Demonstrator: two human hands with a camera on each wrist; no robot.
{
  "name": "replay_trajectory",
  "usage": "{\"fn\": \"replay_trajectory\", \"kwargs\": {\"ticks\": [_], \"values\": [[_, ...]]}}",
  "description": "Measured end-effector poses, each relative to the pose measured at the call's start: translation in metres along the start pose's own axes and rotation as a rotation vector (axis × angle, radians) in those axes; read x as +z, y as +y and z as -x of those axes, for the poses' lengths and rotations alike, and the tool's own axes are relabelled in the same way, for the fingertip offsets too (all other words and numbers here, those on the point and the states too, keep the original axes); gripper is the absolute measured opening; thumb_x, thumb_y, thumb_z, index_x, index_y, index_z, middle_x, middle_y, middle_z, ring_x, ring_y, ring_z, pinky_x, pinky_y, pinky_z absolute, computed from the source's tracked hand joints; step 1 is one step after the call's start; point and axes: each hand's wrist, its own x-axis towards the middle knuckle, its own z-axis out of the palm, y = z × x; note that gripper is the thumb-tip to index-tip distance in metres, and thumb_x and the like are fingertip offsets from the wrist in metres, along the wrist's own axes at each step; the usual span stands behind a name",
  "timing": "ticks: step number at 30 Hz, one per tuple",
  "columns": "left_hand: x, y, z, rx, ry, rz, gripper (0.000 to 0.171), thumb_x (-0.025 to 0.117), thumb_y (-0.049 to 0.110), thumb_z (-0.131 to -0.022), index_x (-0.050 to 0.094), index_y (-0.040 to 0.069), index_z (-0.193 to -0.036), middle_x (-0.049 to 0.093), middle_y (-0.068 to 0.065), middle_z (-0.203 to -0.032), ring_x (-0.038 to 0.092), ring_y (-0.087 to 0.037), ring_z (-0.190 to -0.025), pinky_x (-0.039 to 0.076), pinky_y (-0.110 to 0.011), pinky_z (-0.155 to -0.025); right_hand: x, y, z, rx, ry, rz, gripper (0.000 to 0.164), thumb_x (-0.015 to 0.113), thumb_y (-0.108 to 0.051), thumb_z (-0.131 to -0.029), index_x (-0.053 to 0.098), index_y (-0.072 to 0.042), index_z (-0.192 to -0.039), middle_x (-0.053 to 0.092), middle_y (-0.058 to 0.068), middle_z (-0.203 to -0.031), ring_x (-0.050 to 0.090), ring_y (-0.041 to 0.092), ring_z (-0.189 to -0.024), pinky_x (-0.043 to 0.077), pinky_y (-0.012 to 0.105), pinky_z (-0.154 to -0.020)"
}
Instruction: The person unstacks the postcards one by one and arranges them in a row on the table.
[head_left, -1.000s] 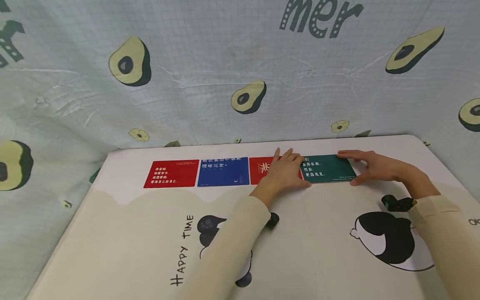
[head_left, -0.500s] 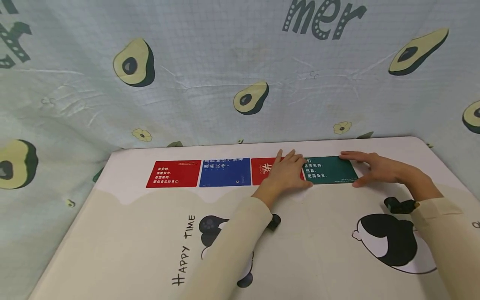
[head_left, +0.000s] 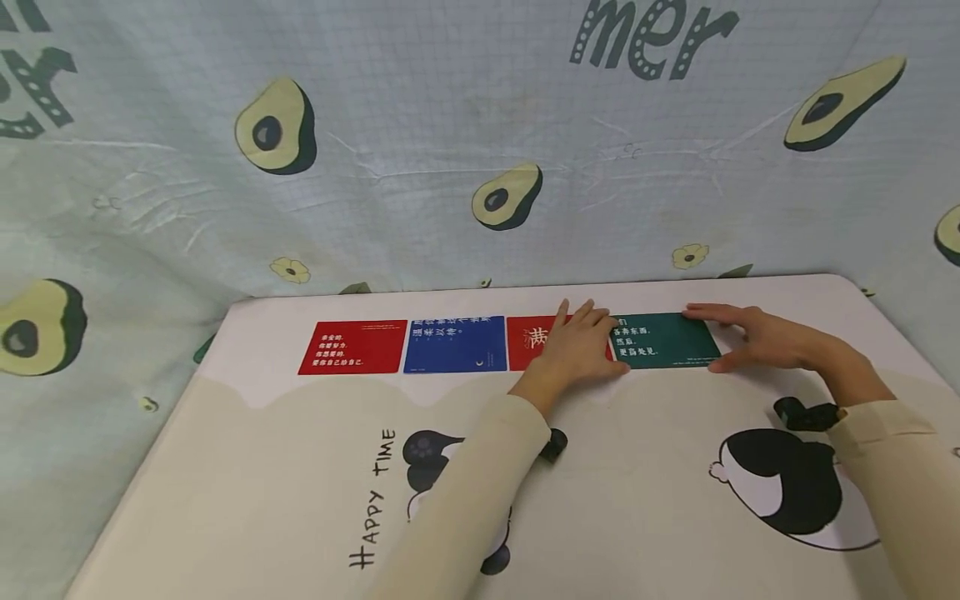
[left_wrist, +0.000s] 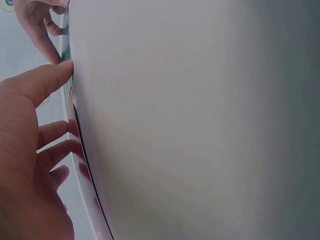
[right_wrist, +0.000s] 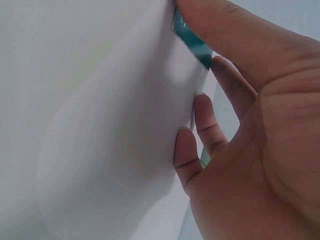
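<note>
Four flat cards stand in one row on the white-and-beige tabletop [head_left: 652, 500]: a red card [head_left: 352, 348] at the left, a blue card [head_left: 455, 346], a second red card [head_left: 521, 354], and a green card [head_left: 663, 342] at the right. My left hand [head_left: 573, 354] lies over the second red card with fingers spread, its forefinger and thumb reaching the green card's left end. With thumb and forefinger, my right hand [head_left: 772, 337] holds the green card's right end at its two corners. The green card's corner [right_wrist: 192, 42] also shows in the right wrist view.
A pale cloth [head_left: 390, 125] printed with avocados hangs behind the table's far edge. Lettering and cartoon animals are printed on the tabletop cover. A dark device [head_left: 806, 414] sits at the right wrist, and another [head_left: 553, 446] at the left.
The whole scene has shifted slightly right in the head view. Hands and cards keep nearly the same places relative to each other.
</note>
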Motion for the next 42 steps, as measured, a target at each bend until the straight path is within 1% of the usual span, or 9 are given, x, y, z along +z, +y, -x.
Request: {"fn": "replay_trajectory", "kwargs": {"ticks": [8, 14, 23, 25, 29, 32, 35, 39, 42], "values": [[-0.003, 0.005, -0.002, 0.011, -0.001, -0.022, 0.073, 0.057, 0.058, -0.085, 0.037, 0.024, -0.147, 0.032, 0.006, -0.153, 0.016, -0.016, -0.143, 0.005, -0.043, -0.116, -0.003, 0.003, 0.006, 0.023, 0.009, -0.01, 0.083, 0.079, -0.03, -0.077, 0.036, -0.015, -0.147, 0.02, 0.022, -0.154, 0.013, 0.051, -0.137, 0.017, 0.076, -0.096], [-0.002, 0.004, -0.004, 0.008, 0.004, -0.02, 0.074, 0.057, 0.058, -0.085, 0.036, 0.025, -0.148, 0.03, 0.006, -0.153, 0.014, -0.015, -0.144, 0.004, -0.043, -0.116, -0.005, 0.002, 0.004, 0.003, 0.012, 0.007, 0.082, 0.078, -0.03, -0.078, 0.036, -0.014, -0.147, 0.022, 0.022, -0.153, 0.019, 0.051, -0.135, 0.019, 0.076, -0.096], [-0.002, 0.003, -0.006, 0.011, 0.013, -0.003, 0.074, 0.058, 0.058, -0.084, 0.037, 0.025, -0.147, 0.031, 0.006, -0.153, 0.015, -0.016, -0.144, 0.003, -0.044, -0.116, -0.007, -0.003, 0.004, 0.01, 0.016, -0.001, 0.082, 0.078, -0.031, -0.079, 0.036, -0.013, -0.148, 0.022, 0.022, -0.153, 0.022, 0.053, -0.132, 0.019, 0.076, -0.096], [-0.002, 0.003, -0.005, 0.008, 0.016, 0.007, 0.075, 0.058, 0.058, -0.084, 0.037, 0.024, -0.147, 0.031, 0.006, -0.153, 0.015, -0.016, -0.144, 0.003, -0.044, -0.116, -0.007, -0.003, 0.004, -0.001, 0.022, 0.004, 0.083, 0.077, -0.031, -0.08, 0.035, -0.012, -0.148, 0.023, 0.022, -0.153, 0.025, 0.053, -0.131, 0.02, 0.076, -0.096], [-0.004, 0.002, -0.003, 0.011, 0.032, 0.028, 0.076, 0.059, 0.058, -0.083, 0.037, 0.024, -0.147, 0.031, 0.006, -0.153, 0.015, -0.016, -0.144, 0.003, -0.044, -0.116, -0.008, -0.004, 0.005, -0.008, 0.056, 0.026, 0.085, 0.076, -0.032, -0.081, 0.03, -0.012, -0.15, 0.024, 0.022, -0.152, 0.035, 0.048, -0.124, 0.027, 0.073, -0.094], [-0.006, 0.001, 0.002, 0.033, 0.054, 0.041, 0.075, 0.06, 0.058, -0.083, 0.039, 0.024, -0.147, 0.031, 0.005, -0.153, 0.015, -0.016, -0.144, 0.004, -0.043, -0.116, -0.007, -0.006, 0.007, -0.007, 0.079, 0.03, 0.086, 0.074, -0.034, -0.083, 0.027, -0.011, -0.151, 0.023, 0.022, -0.152, 0.039, 0.045, -0.121, 0.035, 0.07, -0.091], [-0.008, 0.0, 0.012, 0.078, 0.072, 0.046, 0.075, 0.061, 0.057, -0.083, 0.04, 0.022, -0.146, 0.031, 0.003, -0.153, 0.014, -0.017, -0.144, 0.005, -0.043, -0.116, -0.004, -0.012, 0.01, 0.008, 0.109, 0.036, 0.083, 0.071, -0.035, -0.086, 0.026, -0.01, -0.151, 0.022, 0.024, -0.152, 0.039, 0.046, -0.121, 0.037, 0.068, -0.091], [-0.011, -0.002, 0.034, 0.136, 0.091, 0.063, 0.076, 0.064, 0.056, -0.082, 0.042, 0.019, -0.145, 0.031, 0.001, -0.154, 0.014, -0.019, -0.144, 0.005, -0.042, -0.116, 0.0, -0.027, 0.018, 0.055, 0.177, 0.069, 0.078, 0.067, -0.035, -0.089, 0.027, -0.008, -0.15, 0.025, 0.026, -0.15, 0.039, 0.047, -0.121, 0.038, 0.067, -0.091], [-0.015, -0.005, 0.056, 0.144, 0.107, 0.108, 0.077, 0.068, 0.053, -0.08, 0.044, 0.017, -0.144, 0.031, -0.001, -0.153, 0.013, -0.019, -0.144, 0.004, -0.042, -0.116, 0.004, -0.04, 0.027, 0.072, 0.23, 0.087, 0.073, 0.064, -0.035, -0.092, 0.029, -0.008, -0.15, 0.029, 0.028, -0.146, 0.043, 0.049, -0.118, 0.041, 0.066, -0.089]]}}
